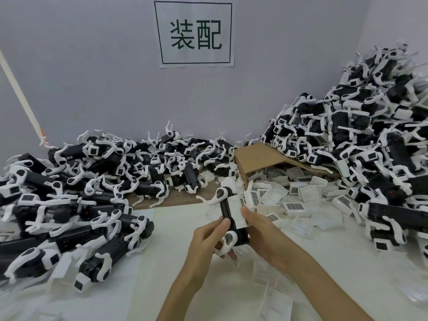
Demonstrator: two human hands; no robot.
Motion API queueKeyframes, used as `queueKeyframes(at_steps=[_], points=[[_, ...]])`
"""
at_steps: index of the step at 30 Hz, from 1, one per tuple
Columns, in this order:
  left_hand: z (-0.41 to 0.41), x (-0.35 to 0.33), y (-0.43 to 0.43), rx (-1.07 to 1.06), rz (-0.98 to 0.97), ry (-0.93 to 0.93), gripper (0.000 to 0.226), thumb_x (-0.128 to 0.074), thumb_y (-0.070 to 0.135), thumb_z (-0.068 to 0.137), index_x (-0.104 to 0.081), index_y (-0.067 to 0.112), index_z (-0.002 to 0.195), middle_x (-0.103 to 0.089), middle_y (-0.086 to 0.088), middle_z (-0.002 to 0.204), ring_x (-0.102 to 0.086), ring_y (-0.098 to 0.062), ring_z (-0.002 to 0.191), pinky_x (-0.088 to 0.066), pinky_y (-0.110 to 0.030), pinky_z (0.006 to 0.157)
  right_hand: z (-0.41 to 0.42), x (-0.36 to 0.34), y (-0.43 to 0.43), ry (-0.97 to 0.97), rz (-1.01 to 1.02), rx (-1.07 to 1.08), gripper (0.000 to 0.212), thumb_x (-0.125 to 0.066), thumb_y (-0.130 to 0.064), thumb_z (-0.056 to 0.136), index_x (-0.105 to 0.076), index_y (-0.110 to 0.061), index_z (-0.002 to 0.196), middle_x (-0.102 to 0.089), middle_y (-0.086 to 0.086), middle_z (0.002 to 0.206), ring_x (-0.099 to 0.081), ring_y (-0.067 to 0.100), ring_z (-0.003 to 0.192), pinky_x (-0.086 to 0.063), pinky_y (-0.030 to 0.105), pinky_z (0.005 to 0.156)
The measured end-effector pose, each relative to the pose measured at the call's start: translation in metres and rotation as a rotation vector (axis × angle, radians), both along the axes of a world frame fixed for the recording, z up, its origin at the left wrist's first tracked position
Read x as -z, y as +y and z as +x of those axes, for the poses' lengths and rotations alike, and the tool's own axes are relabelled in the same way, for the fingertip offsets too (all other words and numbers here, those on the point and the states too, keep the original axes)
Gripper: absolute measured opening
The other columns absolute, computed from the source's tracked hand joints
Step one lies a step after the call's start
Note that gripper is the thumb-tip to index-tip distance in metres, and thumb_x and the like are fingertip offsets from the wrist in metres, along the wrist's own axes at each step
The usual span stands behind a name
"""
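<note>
I hold a black-and-white toy robot dog body (228, 212) over the white table (176, 230), just right of centre. Its black body points away from me, with white legs at the far and near ends. A white rectangular cover plate (236, 210) lies along its right side. My left hand (208, 242) grips the near left end, thumb on the black body. My right hand (259, 230) grips the right side, thumb pressing on the white plate.
A pile of the same robot dogs (76, 188) spreads over the left and back. A taller heap (375, 135) rises on the right. Loose white cover plates (296, 200) lie beside a cardboard sheet (257, 158). A paper sign (194, 33) hangs on the wall.
</note>
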State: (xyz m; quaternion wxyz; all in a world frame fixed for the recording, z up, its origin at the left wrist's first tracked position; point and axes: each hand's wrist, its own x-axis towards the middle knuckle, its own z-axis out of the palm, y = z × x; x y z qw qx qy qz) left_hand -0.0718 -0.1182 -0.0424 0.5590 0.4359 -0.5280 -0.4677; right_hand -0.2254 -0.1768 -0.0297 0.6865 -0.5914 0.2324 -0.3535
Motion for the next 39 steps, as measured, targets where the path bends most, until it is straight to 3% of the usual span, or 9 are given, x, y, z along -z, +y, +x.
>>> queueKeyframes(at_steps=[4, 8, 10, 14, 18, 23, 27, 31, 39], points=[[0.002, 0.0, 0.0, 0.07, 0.068, 0.016, 0.072, -0.063, 0.065, 0.076, -0.069, -0.006, 0.087, -0.066, -0.026, 0.076, -0.066, -0.033, 0.059, -0.046, -0.03, 0.058, -0.003, -0.005, 0.004, -0.039, 0.029, -0.131, 0.065, -0.054, -0.06, 0.095, -0.06, -0.005, 0.131, -0.062, 0.025, 0.116, -0.056, 0.051, 0.097, -0.053, 0.051, 0.075], [0.0, -0.003, 0.002, 0.139, 0.115, 0.036, 0.066, -0.063, 0.062, 0.076, -0.071, -0.002, 0.085, -0.067, -0.019, 0.075, -0.064, -0.032, 0.058, -0.047, -0.029, 0.059, -0.003, -0.007, 0.008, -0.077, 0.078, -0.14, 0.062, -0.058, -0.061, 0.092, -0.065, -0.011, 0.129, -0.063, 0.018, 0.126, -0.048, 0.048, 0.107, -0.046, 0.052, 0.083], [-0.001, -0.003, 0.002, 0.14, 0.127, 0.033, 0.065, -0.064, 0.064, 0.074, -0.07, 0.0, 0.082, -0.066, -0.017, 0.072, -0.063, -0.031, 0.056, -0.048, -0.029, 0.06, -0.002, -0.008, 0.01, -0.076, 0.07, -0.111, 0.062, -0.061, -0.063, 0.089, -0.07, -0.011, 0.121, -0.067, 0.018, 0.117, -0.05, 0.046, 0.108, -0.048, 0.051, 0.085], [-0.004, -0.004, 0.002, 0.137, 0.138, 0.048, 0.072, -0.063, 0.064, 0.076, -0.068, -0.008, 0.081, -0.062, -0.013, 0.066, -0.058, -0.027, 0.055, -0.053, -0.033, 0.06, 0.0, -0.008, 0.014, -0.103, 0.093, -0.062, 0.058, -0.067, -0.065, 0.083, -0.075, -0.014, 0.108, -0.072, 0.011, 0.104, -0.068, 0.024, 0.095, -0.056, 0.032, 0.083], [-0.004, -0.003, 0.001, 0.137, 0.124, 0.036, 0.077, -0.06, 0.068, 0.076, -0.071, -0.007, 0.088, -0.063, -0.011, 0.073, -0.056, -0.024, 0.055, -0.053, -0.032, 0.063, 0.001, -0.009, 0.016, -0.123, 0.043, -0.103, 0.051, -0.059, -0.062, 0.09, -0.074, -0.016, 0.107, -0.073, 0.011, 0.095, -0.067, 0.025, 0.081, -0.058, 0.035, 0.075], [-0.005, -0.001, 0.0, 0.135, 0.128, 0.025, 0.074, -0.058, 0.069, 0.078, -0.075, -0.002, 0.091, -0.065, -0.013, 0.077, -0.056, -0.025, 0.056, -0.053, -0.032, 0.064, 0.0, -0.007, 0.014, -0.105, 0.048, -0.086, 0.053, -0.059, -0.058, 0.09, -0.072, -0.009, 0.107, -0.069, 0.022, 0.093, -0.059, 0.039, 0.081, -0.057, 0.043, 0.067], [-0.005, 0.001, -0.002, 0.116, 0.13, 0.04, 0.087, -0.061, 0.069, 0.075, -0.065, -0.017, 0.089, -0.058, -0.017, 0.071, -0.055, -0.027, 0.054, -0.052, -0.032, 0.059, -0.001, -0.005, 0.012, -0.162, 0.203, -0.031, 0.049, -0.062, -0.05, 0.085, -0.071, -0.008, 0.109, -0.066, 0.018, 0.102, -0.066, 0.031, 0.089, -0.056, 0.038, 0.071], [-0.002, 0.002, -0.002, 0.101, 0.131, -0.011, 0.079, -0.065, 0.068, 0.071, -0.061, -0.011, 0.072, -0.06, -0.019, 0.073, -0.057, -0.027, 0.055, -0.052, -0.031, 0.059, 0.003, -0.003, 0.011, -0.266, 0.38, 0.004, 0.057, -0.049, -0.055, 0.091, -0.073, -0.007, 0.109, -0.069, 0.013, 0.106, -0.07, 0.024, 0.095, -0.058, 0.038, 0.075], [-0.007, 0.002, 0.0, 0.119, 0.111, -0.092, 0.084, -0.058, 0.072, 0.076, -0.063, -0.011, 0.081, -0.059, -0.014, 0.063, -0.057, -0.025, 0.056, -0.053, -0.034, 0.065, 0.009, -0.001, 0.012, -0.246, 0.365, 0.123, 0.044, -0.062, -0.054, 0.078, -0.076, -0.013, 0.089, -0.067, 0.005, 0.087, -0.066, 0.016, 0.073, -0.056, 0.03, 0.064]])
